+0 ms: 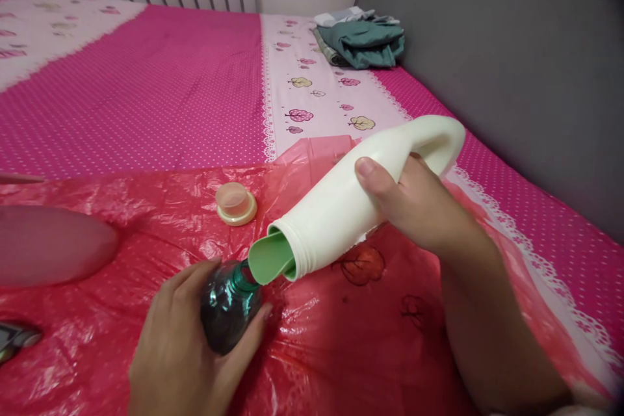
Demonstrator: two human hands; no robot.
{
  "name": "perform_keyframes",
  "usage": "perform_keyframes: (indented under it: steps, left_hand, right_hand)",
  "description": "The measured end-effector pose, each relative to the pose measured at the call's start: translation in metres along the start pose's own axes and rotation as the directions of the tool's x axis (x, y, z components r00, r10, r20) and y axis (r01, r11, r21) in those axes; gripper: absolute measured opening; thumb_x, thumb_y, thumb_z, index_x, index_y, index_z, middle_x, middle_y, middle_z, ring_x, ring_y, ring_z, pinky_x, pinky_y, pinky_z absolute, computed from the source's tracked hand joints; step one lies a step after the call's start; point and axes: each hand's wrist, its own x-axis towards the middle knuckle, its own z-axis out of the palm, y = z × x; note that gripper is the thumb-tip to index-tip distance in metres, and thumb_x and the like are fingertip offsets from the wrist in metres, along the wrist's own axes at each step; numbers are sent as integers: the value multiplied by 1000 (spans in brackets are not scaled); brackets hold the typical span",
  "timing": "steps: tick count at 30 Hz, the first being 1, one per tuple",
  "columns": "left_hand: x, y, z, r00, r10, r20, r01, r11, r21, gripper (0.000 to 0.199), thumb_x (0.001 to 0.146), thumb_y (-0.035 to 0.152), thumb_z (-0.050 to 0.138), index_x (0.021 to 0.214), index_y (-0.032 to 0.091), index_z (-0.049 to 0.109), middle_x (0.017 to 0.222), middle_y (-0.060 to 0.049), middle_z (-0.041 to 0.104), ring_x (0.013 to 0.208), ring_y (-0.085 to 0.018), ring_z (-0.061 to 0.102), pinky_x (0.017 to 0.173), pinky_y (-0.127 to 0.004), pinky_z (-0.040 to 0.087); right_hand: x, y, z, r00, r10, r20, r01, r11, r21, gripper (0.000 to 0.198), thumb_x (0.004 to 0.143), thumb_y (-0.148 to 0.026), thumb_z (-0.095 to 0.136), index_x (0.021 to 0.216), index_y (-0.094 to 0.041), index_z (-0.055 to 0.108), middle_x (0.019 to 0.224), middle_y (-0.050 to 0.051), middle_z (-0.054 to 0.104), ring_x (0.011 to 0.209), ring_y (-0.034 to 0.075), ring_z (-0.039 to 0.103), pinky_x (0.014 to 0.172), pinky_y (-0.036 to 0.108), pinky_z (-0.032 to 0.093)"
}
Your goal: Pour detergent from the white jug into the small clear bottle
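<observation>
My right hand [414, 201] grips a white plastic jug [336, 208] by its handle, thumb along the side. The jug is tilted so its green pouring spout [270, 259] points down to the left, at the mouth of a dark green-tinted bottle [229, 309]. Around the bottle is my left hand [190, 325], fingers on one side and thumb on the other. Whether the spout touches the bottle's neck I cannot tell, and no liquid stream shows. Behind the bottle a translucent cap with a cream rim [236, 203] lies on the red plastic sheet [160, 221].
At the left edge lies a pink rounded object [53, 246], with a dark and silver item [17, 340] nearer me. The sheet covers part of a pink patterned bedspread [195, 78]. Folded clothes [363, 39] sit at the back by a grey padded headboard [497, 65].
</observation>
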Motion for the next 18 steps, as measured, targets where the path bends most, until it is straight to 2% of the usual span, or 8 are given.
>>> perform_keyframes:
  steps: [18]
  left_hand:
    - [-2,-2,-1,1000,11,14,-11,1000,2,69,91,72,71,142,29,56,129,-12,67,116,-42,69,103,-69,59]
  right_hand:
    - [-1,-2,0,1000,-10,2,10,1000,5,84,86,-96,44,101,-16,65,102,10,72,92,21,65,76,35,45]
